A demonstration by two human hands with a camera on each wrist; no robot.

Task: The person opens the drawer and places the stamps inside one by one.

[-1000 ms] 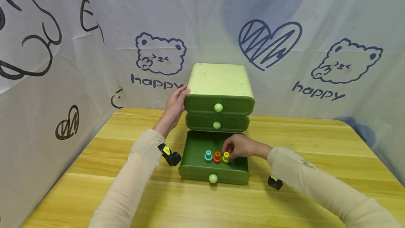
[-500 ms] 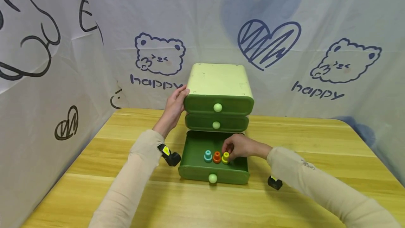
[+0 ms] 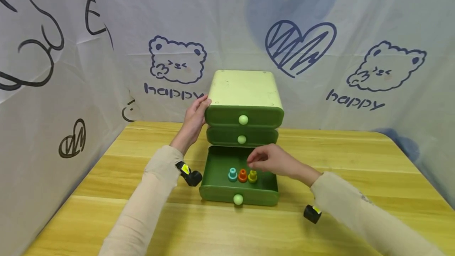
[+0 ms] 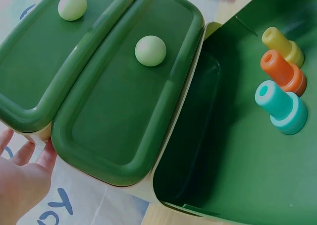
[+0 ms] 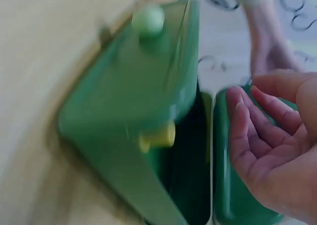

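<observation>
My left hand [image 3: 194, 118] rests against the left side of the small drawer cabinet [image 3: 245, 87], its fingers [image 4: 25, 155] extended along the edge in the left wrist view. Below the two shut drawers, the bottom drawer [image 3: 238, 191] is pulled out. Inside it stand a turquoise stepped peg [image 3: 232, 175], an orange peg [image 3: 242, 176] and a yellow peg [image 3: 252, 176], side by side. Over the drawer's right part hovers my right hand [image 3: 275, 161], fingers loosely bent and holding nothing, just above the yellow peg. The right wrist view shows those fingers apart from the drawer.
The cabinet stands on a wooden table [image 3: 320, 224] near its back edge. Behind it hangs a white cloth [image 3: 227, 19] printed with bears and hearts. Round pale knobs, one of them the bottom drawer's knob [image 3: 238, 199], stick out at the front.
My right hand has let go of the yellow peg and lifted slightly up from it. The left hand keeps its place on the cabinet. The head view has shifted a little.
</observation>
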